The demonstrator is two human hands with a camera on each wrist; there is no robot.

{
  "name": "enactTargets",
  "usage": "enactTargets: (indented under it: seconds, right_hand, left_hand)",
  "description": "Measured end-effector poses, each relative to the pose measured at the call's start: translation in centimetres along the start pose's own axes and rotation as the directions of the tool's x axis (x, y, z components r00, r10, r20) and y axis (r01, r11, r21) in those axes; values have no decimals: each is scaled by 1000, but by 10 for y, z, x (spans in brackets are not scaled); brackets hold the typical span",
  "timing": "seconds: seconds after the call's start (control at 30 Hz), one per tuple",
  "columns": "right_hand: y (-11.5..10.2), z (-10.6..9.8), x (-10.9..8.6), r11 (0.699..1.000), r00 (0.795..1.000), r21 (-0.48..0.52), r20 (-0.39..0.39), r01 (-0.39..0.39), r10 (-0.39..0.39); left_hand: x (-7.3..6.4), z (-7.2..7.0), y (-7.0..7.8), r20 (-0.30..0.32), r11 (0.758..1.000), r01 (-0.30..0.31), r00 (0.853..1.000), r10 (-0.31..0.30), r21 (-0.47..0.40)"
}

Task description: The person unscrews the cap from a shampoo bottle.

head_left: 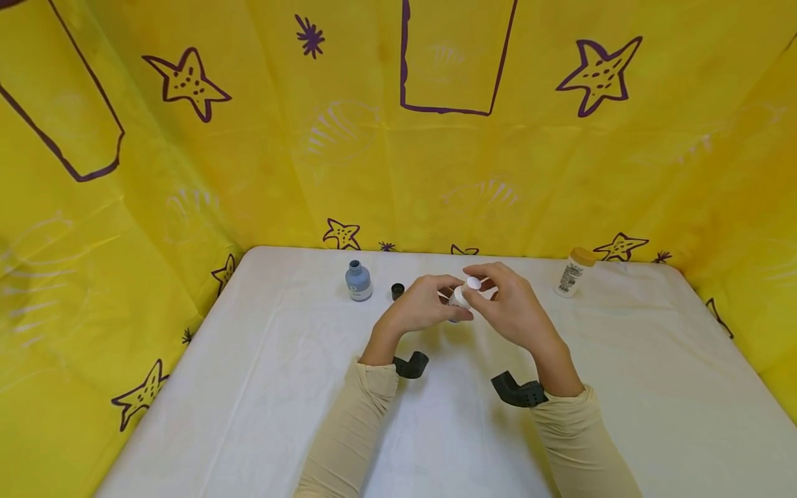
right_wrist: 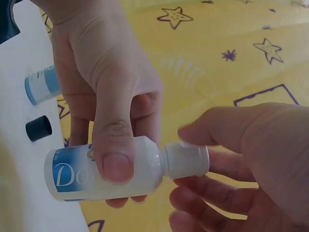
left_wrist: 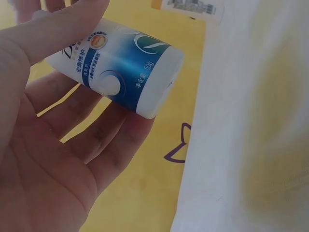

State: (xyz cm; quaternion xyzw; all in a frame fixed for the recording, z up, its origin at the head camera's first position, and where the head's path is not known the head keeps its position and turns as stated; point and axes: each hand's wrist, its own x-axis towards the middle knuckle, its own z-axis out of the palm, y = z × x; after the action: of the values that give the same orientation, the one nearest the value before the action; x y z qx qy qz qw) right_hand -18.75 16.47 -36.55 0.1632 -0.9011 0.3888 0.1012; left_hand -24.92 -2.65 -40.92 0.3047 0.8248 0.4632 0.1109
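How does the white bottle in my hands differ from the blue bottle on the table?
The white bottle is held tilted in the left hand; the blue bottle stands upright on the table. The white bottle has a white cap at its neck; the blue bottle's mouth is uncapped. Both show blue colouring.

The small bottle (left_wrist: 116, 63) is white, its label (left_wrist: 128, 67) running to deep blue with white swirls (left_wrist: 108, 84) and 1 orange roundel (left_wrist: 99, 41); its top (right_wrist: 189, 161) is plain white. The other bottle (head_left: 358, 282) is muted blue with pale lettering, the loose cap (head_left: 397, 291) black. A white container (head_left: 569, 278) bears dark print and a mustard lid (head_left: 582, 257). The table (head_left: 280, 401) is white, the sleeves (head_left: 351, 429) beige, the yellow backdrop (head_left: 268, 173) patterned with purple starfish (head_left: 600, 75) and pale fish outlines (head_left: 342, 131).
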Motion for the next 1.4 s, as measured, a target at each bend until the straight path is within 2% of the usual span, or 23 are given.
enactTargets:
  seconds: [0.27, 0.63, 0.77, 0.9, 1.0, 1.17, 1.27, 1.4]
  right_hand:
    - [7, -1, 2, 997, 998, -33, 14, -65, 65]
    - [11, -2, 1, 999, 999, -11, -4, -35, 35]
    - [10, -4, 1, 999, 998, 14, -44, -44, 45]
    - [9, -6, 3, 996, 993, 39, -85, -81, 84]
    - [8, -7, 4, 993, 988, 49, -106, -105, 110]
    - [10, -3, 8, 990, 983, 62, -126, -125, 132]
    - [13, 2, 12, 987, 982, 96, -120, -132, 143]
    - [17, 5, 16, 980, 982, 135, -97, -150, 164]
  left_hand:
    - [-1, 0, 4, 11, 1000, 14, 1000, -14, 5]
    - [1, -2, 6, 27, 1000, 12, 1000, -12, 17]
    - [0, -3, 6, -8, 1000, 22, 1000, -22, 22]
    - [1, -6, 7, -101, 1000, 13, 995, -12, 7]
    - [1, -9, 8, -193, 1000, -9, 981, 11, 11]
    - [3, -13, 5, -329, 999, -22, 944, 30, 27]
    - [5, -13, 2, -400, 1000, -6, 917, 4, -3]
    - [10, -11, 0, -475, 996, 12, 879, -53, -89]
